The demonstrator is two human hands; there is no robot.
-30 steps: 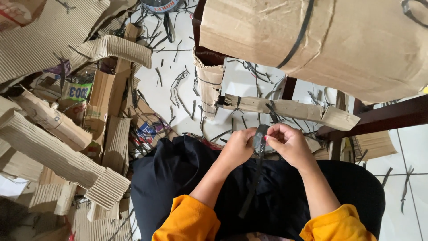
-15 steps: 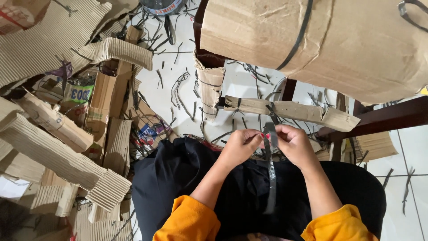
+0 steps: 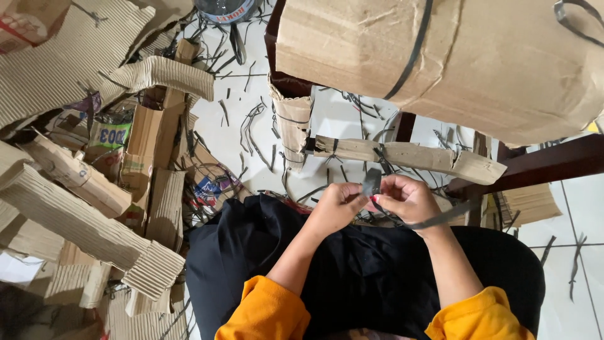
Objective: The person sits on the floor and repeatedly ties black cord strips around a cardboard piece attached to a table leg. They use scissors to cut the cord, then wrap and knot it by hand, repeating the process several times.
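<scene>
Left hand (image 3: 336,206) pinched shut on a dark plastic strap (image 3: 371,182), just below the wrapped cardboard bar (image 3: 409,156). Right hand (image 3: 406,200) closed on the same strap, fingertips meeting those of the left hand at its short upright end. Strap tail (image 3: 443,217) trailed from the right hand out to the right, under the bar's far end, slightly sagging. Both hands held above a black-clothed lap (image 3: 352,271), orange sleeves (image 3: 264,311) at the bottom edge.

Bar lay roughly level, bound with dark strap loops, its left end joined to an upright cardboard-wrapped leg (image 3: 292,123). Above the bar, a big brown cardboard bundle (image 3: 453,56) with a black band (image 3: 412,50) across it. Right of the bar, a dark wooden rail (image 3: 547,165).

Left of the bar, piled corrugated cardboard pieces (image 3: 82,208) and folded boxes, well apart from the hands. Around the bar, on white tiled floor (image 3: 251,82), scattered short strap offcuts (image 3: 251,126). Above the leg, at the top edge, a round container (image 3: 226,9), partly cut off.
</scene>
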